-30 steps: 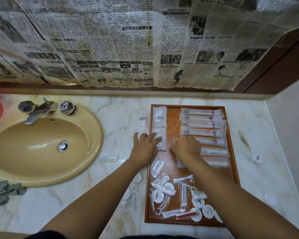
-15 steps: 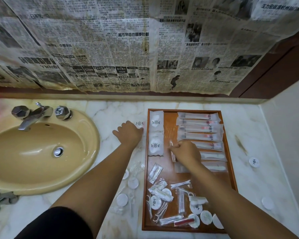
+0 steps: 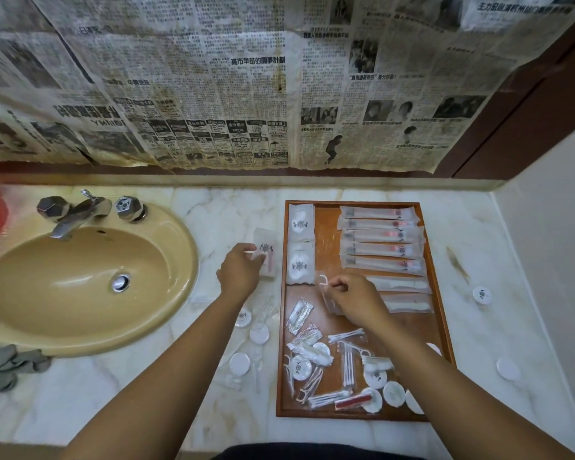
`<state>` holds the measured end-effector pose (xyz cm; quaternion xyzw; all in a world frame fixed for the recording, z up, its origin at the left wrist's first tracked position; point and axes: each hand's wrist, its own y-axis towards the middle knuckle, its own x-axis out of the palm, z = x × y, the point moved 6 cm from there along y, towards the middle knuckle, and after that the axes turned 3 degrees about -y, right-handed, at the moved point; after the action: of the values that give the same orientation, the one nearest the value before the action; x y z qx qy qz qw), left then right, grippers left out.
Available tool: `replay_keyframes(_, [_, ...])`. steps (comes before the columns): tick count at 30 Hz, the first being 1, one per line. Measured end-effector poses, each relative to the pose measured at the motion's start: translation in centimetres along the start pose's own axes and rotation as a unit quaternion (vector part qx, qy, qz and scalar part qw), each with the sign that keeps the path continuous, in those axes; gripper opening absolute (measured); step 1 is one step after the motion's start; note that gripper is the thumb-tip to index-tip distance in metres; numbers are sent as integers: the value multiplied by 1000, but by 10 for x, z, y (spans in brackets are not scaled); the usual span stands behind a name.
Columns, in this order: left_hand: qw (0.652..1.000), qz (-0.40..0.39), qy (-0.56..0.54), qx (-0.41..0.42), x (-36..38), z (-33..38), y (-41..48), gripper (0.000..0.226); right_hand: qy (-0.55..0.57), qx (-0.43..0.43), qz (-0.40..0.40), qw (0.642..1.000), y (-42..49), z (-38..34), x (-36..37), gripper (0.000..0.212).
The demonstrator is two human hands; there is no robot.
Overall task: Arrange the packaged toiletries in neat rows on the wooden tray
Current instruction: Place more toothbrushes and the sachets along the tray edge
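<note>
Marble counter (image 3: pixel 498 333) under newspapered wall, sink (image 3: pixel 80 280) at nine o'clock. My left hand (image 3: pixel 239 275) pinches a clear packet (image 3: pixel 265 257) beside the wooden tray (image 3: pixel 442 313); my right hand (image 3: pixel 354 298) grips a floss-pick packet (image 3: pixel 326 290) over it.

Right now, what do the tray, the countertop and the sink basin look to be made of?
Tray: wood, smooth reddish-brown finish with faint grain.
Countertop: marble or a marble look-alike, pale and polished, with grey veining.
Sink basin: likely glazed ceramic, glossy tan, with soft highlights on its curve.
</note>
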<state>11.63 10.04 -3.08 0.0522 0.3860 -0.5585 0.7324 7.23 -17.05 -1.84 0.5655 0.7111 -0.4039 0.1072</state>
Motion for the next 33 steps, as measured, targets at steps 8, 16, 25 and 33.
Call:
replay_keyframes(8, [993, 39, -98, -46, -61, -52, -70, 21, -15, -54, -31, 998, -25, -40, 35, 7])
replay_keyframes(16, [992, 9, 42, -115, -77, -131, -140, 21, -139, -99, -148, 974, -43, -72, 122, 29])
replay_keyframes(25, [976, 39, 210, -29, -71, -136, -151, 43, -218, -110, -103, 964, -53, -68, 126, 29])
replay_keyframes(33, [936, -2, 282, 208, -25, -78, -88, 61, -263, -176, -52, 947, -31, -34, 81, 60])
